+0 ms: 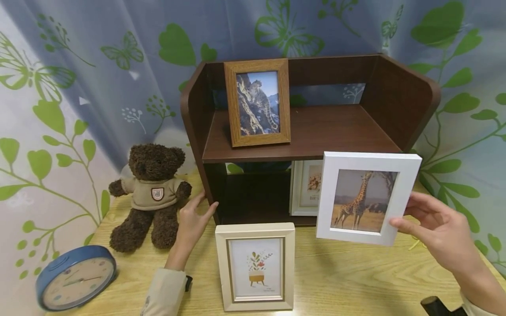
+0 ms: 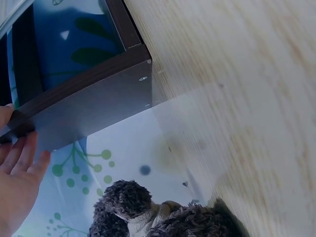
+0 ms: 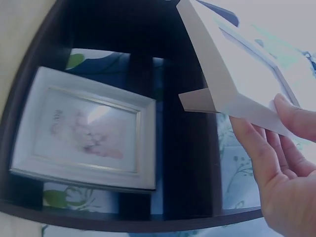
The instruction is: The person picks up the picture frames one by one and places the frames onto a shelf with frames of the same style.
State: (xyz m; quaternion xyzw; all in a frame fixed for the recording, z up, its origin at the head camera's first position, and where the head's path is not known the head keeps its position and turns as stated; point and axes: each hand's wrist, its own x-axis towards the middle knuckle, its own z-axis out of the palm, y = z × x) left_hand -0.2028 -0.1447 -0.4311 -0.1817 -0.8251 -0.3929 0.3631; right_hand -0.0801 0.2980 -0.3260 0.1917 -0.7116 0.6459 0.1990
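My right hand [image 1: 446,232] pinches the right edge of a white picture frame [image 1: 328,197] with a giraffe photo, thumb on the front and fingers behind. The frame is held up before the right part of a dark brown two-tier shelf [image 1: 336,127]; its back stand [image 3: 200,100] sticks out in the right wrist view. My left hand [image 1: 193,221] holds the shelf's left side panel [image 2: 94,116], thumb on one side and fingers on the other. Inside the lower tier stands a cream picture frame [image 3: 146,148], partly hidden in the head view by the giraffe frame.
A wooden picture frame [image 1: 257,140] with a leopard photo stands on the upper tier. Another cream picture frame [image 1: 287,263] with a plant print stands in front. A brown teddy bear [image 1: 154,193] and a blue clock [image 1: 75,278] are at the left on the wooden table [image 1: 340,281].
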